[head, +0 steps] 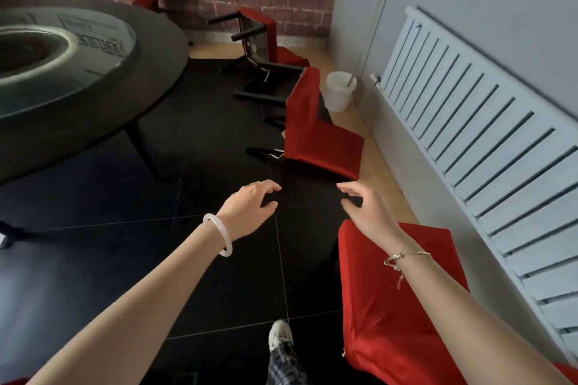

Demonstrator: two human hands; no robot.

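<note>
My left hand (250, 209) and my right hand (364, 209) reach forward side by side over the black tiled floor, fingers loosely curved, holding nothing. Just beyond them a red-covered chair (316, 134) lies tipped on its side, black legs pointing left. A second overturned red chair (259, 37) lies farther back near the brick wall. Another red-covered chair (391, 291) stands close under my right forearm.
A large round dark table (93, 122) with a glass turntable fills the left. A white bucket (339, 91) stands by the right wall below a pale blue radiator (484, 141). My shoe (280, 334) is on the black floor tiles.
</note>
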